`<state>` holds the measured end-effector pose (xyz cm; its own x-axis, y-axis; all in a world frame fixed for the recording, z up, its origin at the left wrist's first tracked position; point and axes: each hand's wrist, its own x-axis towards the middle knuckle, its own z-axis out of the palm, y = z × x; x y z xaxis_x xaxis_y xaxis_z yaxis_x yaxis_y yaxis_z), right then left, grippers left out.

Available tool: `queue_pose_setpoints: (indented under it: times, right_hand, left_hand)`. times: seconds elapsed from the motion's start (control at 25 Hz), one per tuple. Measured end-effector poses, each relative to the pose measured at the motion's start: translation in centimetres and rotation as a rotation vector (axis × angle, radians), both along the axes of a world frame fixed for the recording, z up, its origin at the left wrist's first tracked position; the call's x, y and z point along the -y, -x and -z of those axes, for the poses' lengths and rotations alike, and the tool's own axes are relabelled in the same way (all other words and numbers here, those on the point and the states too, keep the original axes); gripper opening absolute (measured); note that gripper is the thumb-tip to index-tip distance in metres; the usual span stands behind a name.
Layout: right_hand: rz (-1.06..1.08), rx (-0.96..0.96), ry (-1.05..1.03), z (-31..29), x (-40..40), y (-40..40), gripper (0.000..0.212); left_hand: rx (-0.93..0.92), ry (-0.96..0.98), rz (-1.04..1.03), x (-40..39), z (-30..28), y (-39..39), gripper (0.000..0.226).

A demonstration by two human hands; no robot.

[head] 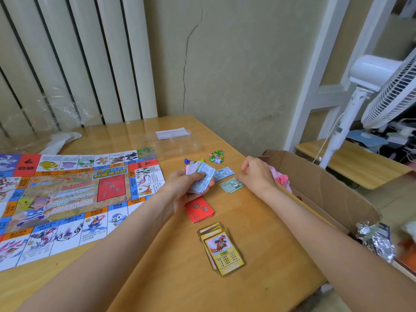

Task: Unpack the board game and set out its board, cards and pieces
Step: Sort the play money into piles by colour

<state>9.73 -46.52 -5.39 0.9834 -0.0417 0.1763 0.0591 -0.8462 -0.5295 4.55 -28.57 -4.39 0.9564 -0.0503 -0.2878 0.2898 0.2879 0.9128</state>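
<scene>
table: wood, by a cracked wall
play money: thin, floppy, slippery; your left hand fingers grip the stack's edges
right hand: fingers curled, touching a green note; grip unclear

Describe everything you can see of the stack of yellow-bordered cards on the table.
The stack of yellow-bordered cards lies loosely fanned, face up, on the wooden table, near its front edge, just below the red cards. The top card shows a red creature above a printed table. Neither hand touches the stack.

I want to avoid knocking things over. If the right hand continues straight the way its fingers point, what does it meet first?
The right hand points left, low over the table; probably it first meets the green banknotes, then the blue banknote.
</scene>
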Motion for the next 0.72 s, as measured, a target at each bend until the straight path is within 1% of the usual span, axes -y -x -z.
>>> queue_pose_setpoints:
  times: [0.04,0.12,0.16,0.24,0.36,0.44,0.6,0.68,0.72]
  right_hand:
    - [-0.032,-0.007,-0.145,-0.4,-0.2,0.1,0.017]
    - [-0.196,-0.155,-0.492,-1.3,-1.1,0.8,0.016]
    - [-0.276,-0.225,-0.573,-1.7,-1.5,1.3,0.015]
    - [-0.363,-0.269,-0.585,-2.0,-2.2,1.7,0.013]
    - [-0.329,-0.258,-0.574,-1.8,-2.5,1.3,0.014]
    - [-0.257,-0.238,-0.591,-1.8,-2.3,0.6,0.016]
    - [-0.004,-0.096,-0.647,-1.3,-1.3,-1.5,0.007]
    - [0.060,-0.072,-0.599,-0.8,-1.3,-2.3,0.009]
    - [0.068,-0.075,-0.556,-0.6,-1.6,-2.5,0.006]
  left_hand:
    - [0.003,-0.022,0.004,0.0,0.0,0.1,0.019]
    - [0.014,-0.056,0.016,0.3,0.0,0.2,0.015]
    - [0.025,-0.069,0.025,0.4,0.0,0.3,0.014]
    - [0.048,-0.078,0.046,0.5,-0.1,0.3,0.011]
    - [0.041,-0.043,0.057,0.4,-0.2,0.2,0.008]
    - [0.042,-0.010,0.017,0.1,-0.2,-0.1,0.009]
    - [0.082,0.010,-0.052,-1.1,0.0,-0.8,0.017]
    - [0.082,0.006,-0.054,-1.7,0.1,-1.0,0.018]
    - [0.079,0.006,-0.056,-1.8,0.2,-1.0,0.018]
